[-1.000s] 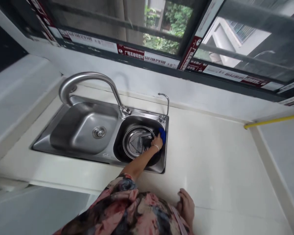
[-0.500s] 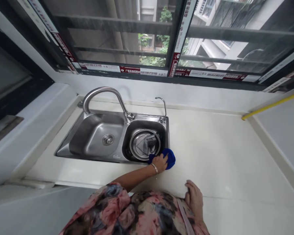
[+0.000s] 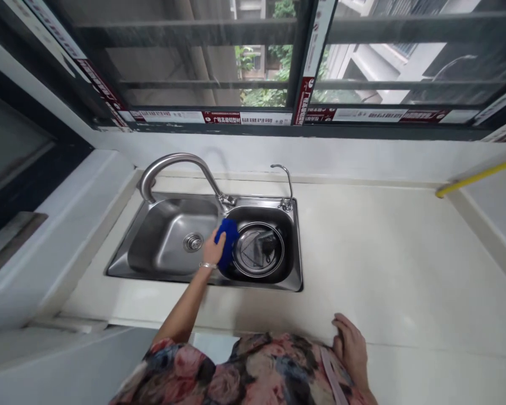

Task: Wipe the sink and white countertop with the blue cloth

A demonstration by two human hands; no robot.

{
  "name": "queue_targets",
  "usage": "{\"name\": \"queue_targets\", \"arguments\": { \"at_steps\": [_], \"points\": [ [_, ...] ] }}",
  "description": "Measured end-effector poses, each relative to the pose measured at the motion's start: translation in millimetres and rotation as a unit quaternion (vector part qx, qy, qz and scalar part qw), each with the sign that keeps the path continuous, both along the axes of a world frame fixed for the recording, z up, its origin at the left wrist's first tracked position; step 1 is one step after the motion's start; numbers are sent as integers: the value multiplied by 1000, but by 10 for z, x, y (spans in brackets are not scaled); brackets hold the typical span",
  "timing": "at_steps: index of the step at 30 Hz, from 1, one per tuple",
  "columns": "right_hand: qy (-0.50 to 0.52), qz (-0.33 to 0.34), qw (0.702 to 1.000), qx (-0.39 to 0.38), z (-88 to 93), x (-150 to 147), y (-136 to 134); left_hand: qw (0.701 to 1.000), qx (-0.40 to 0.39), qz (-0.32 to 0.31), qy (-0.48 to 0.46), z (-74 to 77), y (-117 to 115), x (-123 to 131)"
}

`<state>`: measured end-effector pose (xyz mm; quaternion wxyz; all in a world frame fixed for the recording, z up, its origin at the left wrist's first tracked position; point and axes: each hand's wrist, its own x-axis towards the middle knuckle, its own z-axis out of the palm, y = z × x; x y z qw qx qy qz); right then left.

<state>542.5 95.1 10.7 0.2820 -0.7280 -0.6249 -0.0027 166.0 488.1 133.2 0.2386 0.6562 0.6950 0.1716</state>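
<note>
My left hand (image 3: 213, 248) is closed on a blue cloth (image 3: 226, 247), over the divider between the two bowls of a steel sink (image 3: 149, 270). Part of the cloth hangs over the right bowl's left side. In that bowl sits a round metal strainer basket (image 3: 240, 264) with a grey-and-black item (image 3: 265, 247) inside; I cannot make out its kind. My right hand (image 3: 351, 344) rests at the front edge of the white countertop (image 3: 388, 253), fingers loosely bent and holding nothing.
A curved steel faucet (image 3: 172, 157) arches behind the left bowl. A thin, small tap (image 3: 288, 177) stands at the sink's back right corner. Behind the counter are windows with a dark frame (image 3: 253, 128). A yellow pipe (image 3: 476, 177) runs along the right wall.
My left hand has carried the blue cloth leftward and away from me, from the sink's front right corner to the divider. My right hand stays at the counter edge. The view has shifted slightly.
</note>
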Motion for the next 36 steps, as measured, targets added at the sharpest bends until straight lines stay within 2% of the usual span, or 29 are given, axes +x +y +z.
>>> {"name": "queue_targets", "arguments": {
  "at_steps": [3, 6, 9, 12, 15, 20, 27, 36],
  "points": [
    [-8, 3, 1000, 6, 3, -6, -10, 998, 16, 63, 27, -34, 350, -85],
    [-11, 1, 1000, 6, 12, -11, -15, 994, 1, 100, 53, -193, 697, 73],
    [-10, 2, 1000, 0, 50, -11, -23, 990, -48, 102, 81, -383, 932, 292],
    [-7, 0, 1000, -2, 115, -5, -44, 987, -79, 80, 116, -507, 1000, 396],
    [-3, -1, 1000, -9, 151, 11, -64, 984, -91, 35, 149, -534, 947, 368],
    [-5, 15, 1000, 1, 86, 29, -30, 974, -106, -55, 190, -454, 765, 270],
    [-4, -2, 1000, 12, 88, -22, 55, 953, -124, -162, 223, -371, 393, 126],
    [0, -10, 1000, 26, 134, -61, 114, 934, -148, -233, 228, -228, -129, -247]
  ]
}}
